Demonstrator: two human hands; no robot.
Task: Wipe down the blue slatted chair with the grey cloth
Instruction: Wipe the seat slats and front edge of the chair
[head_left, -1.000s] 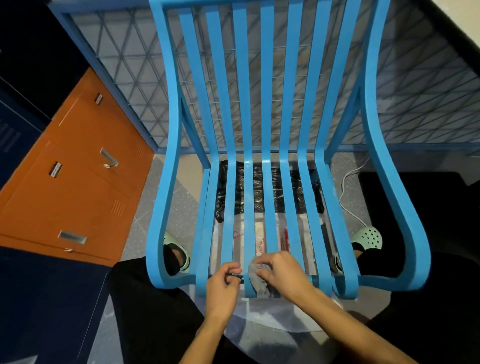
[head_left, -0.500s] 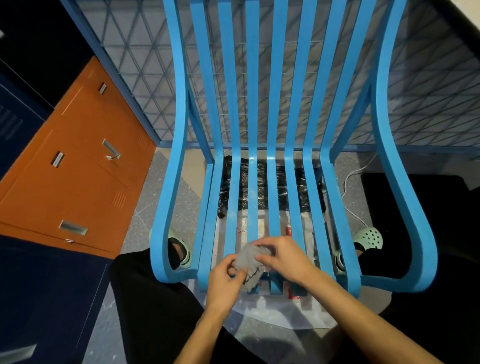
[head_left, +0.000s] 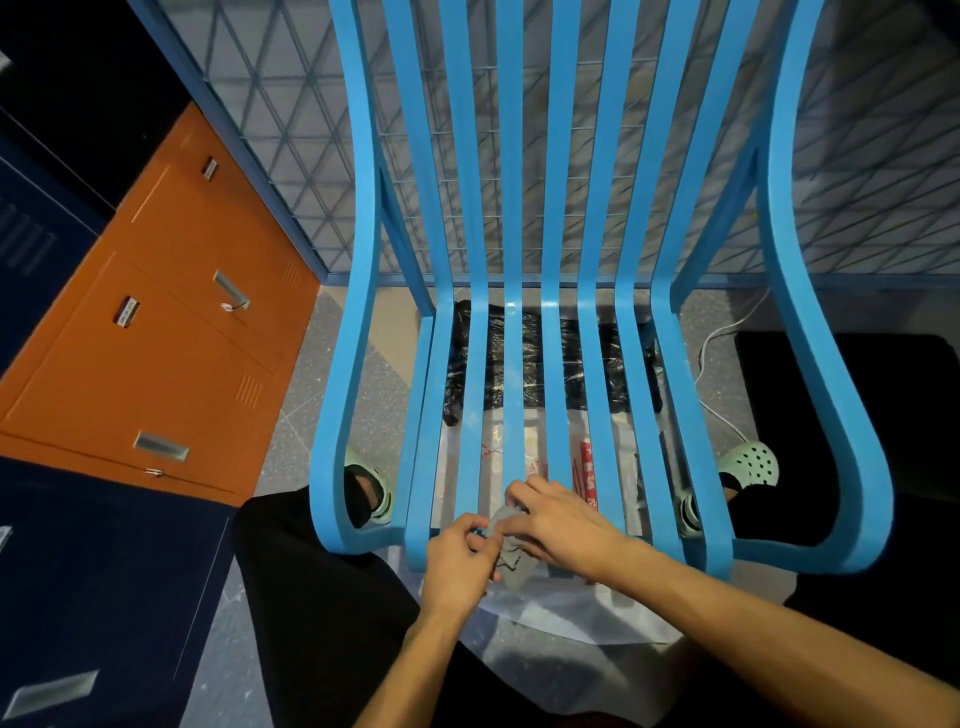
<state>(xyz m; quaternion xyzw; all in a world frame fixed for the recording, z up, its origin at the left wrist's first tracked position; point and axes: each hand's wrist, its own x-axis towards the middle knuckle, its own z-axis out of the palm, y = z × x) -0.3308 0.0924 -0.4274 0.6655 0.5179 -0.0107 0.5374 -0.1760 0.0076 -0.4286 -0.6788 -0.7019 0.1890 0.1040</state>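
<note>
**Both grips on the grey cloth at the seat's front edge**

The left grip and right grip both pinch the soft, crumpled wad between them, against the front ends of the middle slats. The blue slatted chair has smooth, glossy, curved bars. Crinkled clear plastic lies on the floor beneath it, and an orange metal cabinet stands to the left.

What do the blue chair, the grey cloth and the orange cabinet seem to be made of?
Blue chair: smooth painted slats with soft shine; wood or metal, unclear. Grey cloth: soft fabric, visibly crumpled. Orange cabinet: probably painted sheet metal, given punched vent slots.
</note>
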